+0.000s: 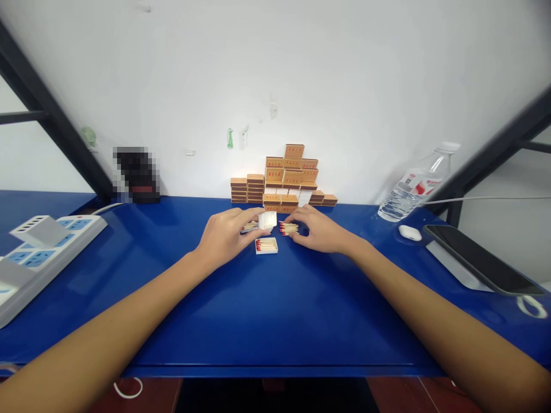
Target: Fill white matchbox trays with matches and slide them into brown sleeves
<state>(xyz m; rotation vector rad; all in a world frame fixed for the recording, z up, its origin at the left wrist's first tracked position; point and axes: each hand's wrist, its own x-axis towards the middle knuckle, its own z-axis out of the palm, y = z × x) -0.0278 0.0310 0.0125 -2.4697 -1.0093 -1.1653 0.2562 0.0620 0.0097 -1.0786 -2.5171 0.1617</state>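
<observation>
My left hand [230, 229] pinches a small white matchbox tray [267, 219] between thumb and fingers, tilted so that its inside faces me. Some matches [248, 227] show behind its fingers, partly hidden. My right hand [317, 229] curls its thumb and index finger around a bundle of red-tipped matches [289, 229], just right of the tray. On the table in front of the hands lies another white matchbox tray [267, 250] filled with matches, their red heads to the left.
Stacked matchboxes [293, 175] stand against the wall behind my hands. A water bottle [413, 183], a white earphone case [410, 233] and a phone [482, 258] are on the right of the blue table [275, 321]. A power strip [51, 252] lies at left.
</observation>
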